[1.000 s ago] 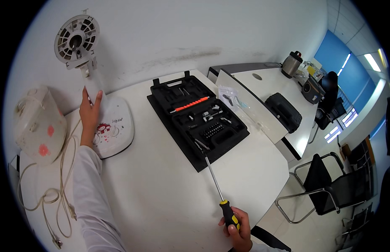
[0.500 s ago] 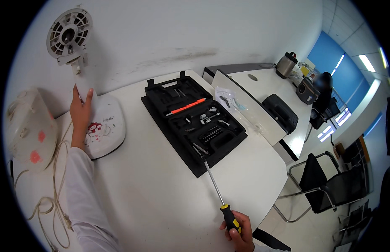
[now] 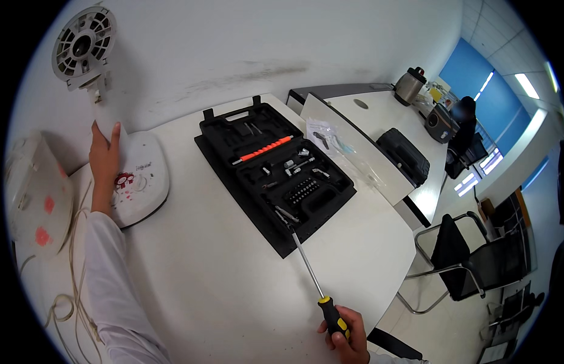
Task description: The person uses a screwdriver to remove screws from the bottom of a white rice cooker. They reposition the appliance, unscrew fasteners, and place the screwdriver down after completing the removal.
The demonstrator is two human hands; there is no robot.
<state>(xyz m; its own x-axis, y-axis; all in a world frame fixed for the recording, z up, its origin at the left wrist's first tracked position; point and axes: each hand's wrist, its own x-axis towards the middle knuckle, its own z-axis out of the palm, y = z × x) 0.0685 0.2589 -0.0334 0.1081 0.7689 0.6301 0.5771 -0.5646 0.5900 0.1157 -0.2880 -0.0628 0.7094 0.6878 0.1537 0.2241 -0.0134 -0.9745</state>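
My left hand (image 3: 104, 159) grips the white neck (image 3: 101, 110) of a partly dismantled fan, whose bare round motor plate (image 3: 66, 42) faces out at the top left. The fan's rounded base (image 3: 145, 182) carries a printed cartoon. My right hand (image 3: 351, 340) holds a screwdriver (image 3: 332, 316) by its black and yellow handle at the bottom. Its long steel shaft reaches the near end of an open black tool case (image 3: 270, 121); whether the tip touches it I cannot tell. The case holds sockets, several bits and an orange flexible shaft (image 3: 263, 150).
A cream appliance with pink flowers (image 3: 33, 188) and loose cords lie left. A second desk (image 3: 361, 118) at right bears a plastic bag (image 3: 336, 151), black case (image 3: 403, 155), steel flask (image 3: 409, 88) and dark appliance. A seated person (image 3: 461, 133) is beyond; a chair (image 3: 449, 242) stands right.
The view has shifted, so the fan, my left hand and the tool case appear further left and slightly higher. Both hands keep their grips.
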